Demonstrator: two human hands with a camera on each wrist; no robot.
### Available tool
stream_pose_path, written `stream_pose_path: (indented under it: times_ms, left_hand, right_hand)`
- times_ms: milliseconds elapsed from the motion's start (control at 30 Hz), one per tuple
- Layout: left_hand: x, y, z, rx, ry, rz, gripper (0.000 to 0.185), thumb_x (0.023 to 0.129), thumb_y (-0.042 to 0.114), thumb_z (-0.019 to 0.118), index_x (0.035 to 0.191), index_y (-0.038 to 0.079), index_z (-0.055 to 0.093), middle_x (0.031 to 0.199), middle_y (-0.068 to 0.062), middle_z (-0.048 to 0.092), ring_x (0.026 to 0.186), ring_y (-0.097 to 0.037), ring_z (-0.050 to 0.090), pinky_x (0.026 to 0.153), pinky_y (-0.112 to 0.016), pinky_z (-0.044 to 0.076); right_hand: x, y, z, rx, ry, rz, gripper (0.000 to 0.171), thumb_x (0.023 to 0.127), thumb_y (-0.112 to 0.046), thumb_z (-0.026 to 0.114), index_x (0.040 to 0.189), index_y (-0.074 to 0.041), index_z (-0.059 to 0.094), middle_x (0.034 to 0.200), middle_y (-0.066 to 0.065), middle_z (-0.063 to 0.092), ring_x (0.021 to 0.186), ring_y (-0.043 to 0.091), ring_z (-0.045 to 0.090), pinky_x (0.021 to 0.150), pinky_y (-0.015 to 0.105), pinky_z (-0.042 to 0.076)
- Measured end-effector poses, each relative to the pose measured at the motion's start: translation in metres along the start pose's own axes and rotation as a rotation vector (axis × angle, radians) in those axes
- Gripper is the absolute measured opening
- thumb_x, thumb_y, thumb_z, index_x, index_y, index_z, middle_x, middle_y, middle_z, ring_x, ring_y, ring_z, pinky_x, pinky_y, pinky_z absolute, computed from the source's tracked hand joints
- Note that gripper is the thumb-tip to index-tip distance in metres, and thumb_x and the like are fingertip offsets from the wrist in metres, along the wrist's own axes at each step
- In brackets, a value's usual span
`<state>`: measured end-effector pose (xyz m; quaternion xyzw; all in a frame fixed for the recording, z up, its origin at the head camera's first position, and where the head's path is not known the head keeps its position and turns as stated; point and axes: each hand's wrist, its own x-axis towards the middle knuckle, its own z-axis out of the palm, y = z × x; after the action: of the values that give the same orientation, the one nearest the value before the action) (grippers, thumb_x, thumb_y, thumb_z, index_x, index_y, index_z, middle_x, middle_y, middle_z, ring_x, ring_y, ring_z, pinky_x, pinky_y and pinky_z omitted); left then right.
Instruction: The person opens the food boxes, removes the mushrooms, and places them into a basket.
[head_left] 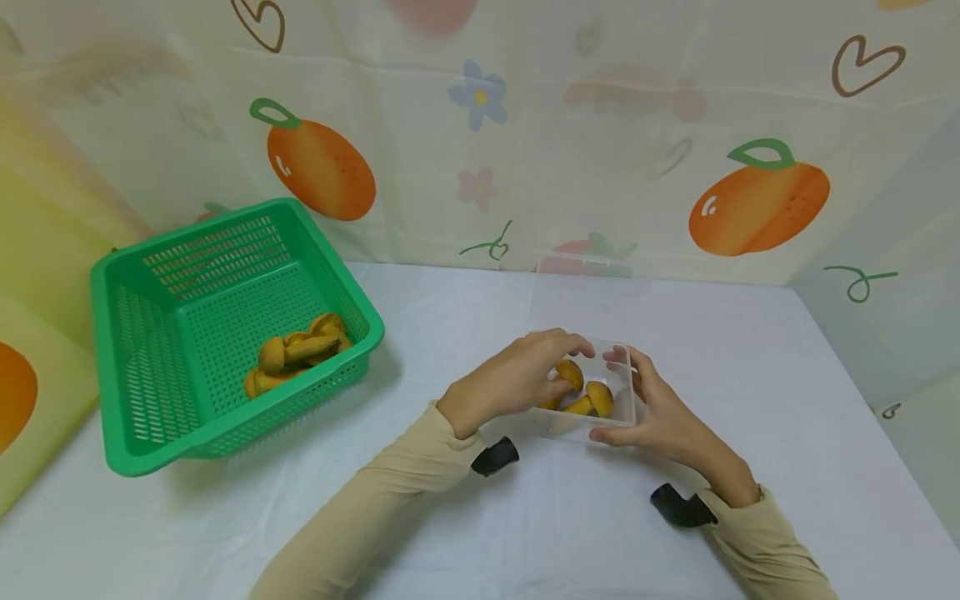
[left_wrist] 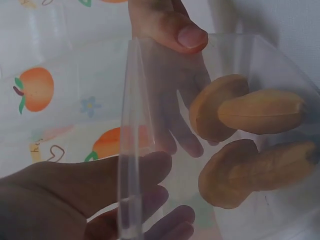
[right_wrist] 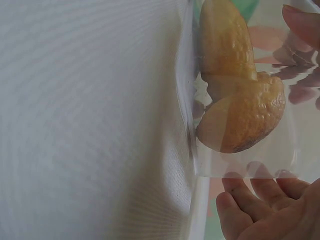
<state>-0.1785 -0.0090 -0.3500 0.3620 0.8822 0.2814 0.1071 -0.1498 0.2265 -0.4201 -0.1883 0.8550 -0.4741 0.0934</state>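
Observation:
A clear plastic box [head_left: 622,385] stands on the table with two yellow-brown mushrooms inside; one mushroom [head_left: 601,399] shows its cap to the right, and another cap [head_left: 570,372] lies behind it. My left hand [head_left: 525,372] reaches over the box's left side. In the left wrist view its fingers [left_wrist: 156,167] bend downward, apart from the mushrooms, with nothing between them. My right hand [head_left: 663,417] holds the box at its right end, thumb at the front and fingers around the side. In the right wrist view a mushroom [right_wrist: 240,115] lies against the clear wall near those fingers [right_wrist: 265,192].
To the left a green plastic basket [head_left: 225,437] holds several more mushrooms [head_left: 300,350]. Behind the box stands its raised clear lid [head_left: 585,292], hard to see against the printed curtain [head_left: 420,125]. White cloth covers the table [head_left: 750,358].

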Motion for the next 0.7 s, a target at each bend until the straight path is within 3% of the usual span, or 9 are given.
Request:
stream_pose_path:
  times_ms: [433,700]
  left_hand:
    - [0.015,0.000,0.005,0.126,-0.070,-0.066,0.038,0.093,0.006,0.067,0.131,0.008,0.061,0.130,-0.006,0.065,0.119,-0.020,0.060,0.112,-0.037,0.041]
    - [0.016,0.005,0.009,0.250,-0.131,-0.091,0.042,0.092,0.004,0.066,0.133,0.012,0.062,0.128,-0.003,0.067,0.118,-0.018,0.062,0.100,-0.030,0.051]
  right_hand:
    - [0.000,-0.002,0.000,0.013,-0.009,0.016,0.108,0.073,-0.020,0.088,0.152,-0.005,0.016,0.154,0.019,0.031,0.147,0.047,0.023,0.115,0.069,0.020]
    - [0.000,0.000,0.000,0.014,-0.005,0.015,0.107,0.073,-0.020,0.088,0.151,-0.005,0.017,0.154,0.019,0.031,0.146,0.047,0.024,0.114,0.070,0.020]
